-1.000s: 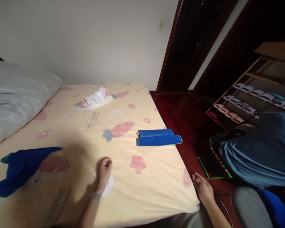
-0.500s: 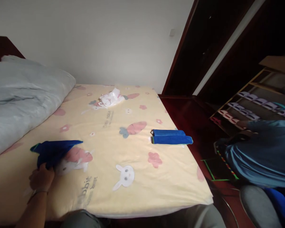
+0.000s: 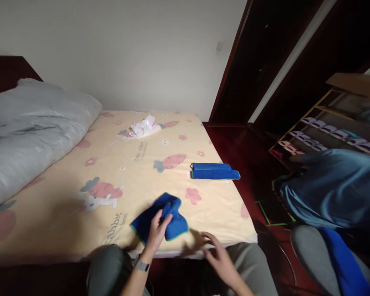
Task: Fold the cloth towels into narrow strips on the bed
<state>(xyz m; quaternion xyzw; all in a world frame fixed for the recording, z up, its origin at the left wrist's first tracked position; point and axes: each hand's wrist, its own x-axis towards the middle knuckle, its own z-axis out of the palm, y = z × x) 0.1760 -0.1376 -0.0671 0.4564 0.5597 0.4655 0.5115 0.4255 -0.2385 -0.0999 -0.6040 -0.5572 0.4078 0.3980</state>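
A blue cloth (image 3: 175, 225) with green edging lies crumpled on the near edge of the bed, pinched in my left hand (image 3: 158, 228). A watch is on that wrist. My right hand (image 3: 215, 253) is to the right of the cloth, apart from it, with its fingers spread and nothing in them. Farther back on the right, two blue folded cloth strips (image 3: 214, 171) lie side by side near the bed's edge.
The bed (image 3: 160, 181) has a patterned sheet. A white plastic bag (image 3: 144, 126) lies toward the wall, and a grey quilt (image 3: 43, 127) is heaped at left. Right of the bed are a person in blue (image 3: 329, 189) and a shoe rack (image 3: 320, 109) with slippers.
My left hand has brought the blue cloth from the left side of the bed to the near middle. My right hand has come into view.
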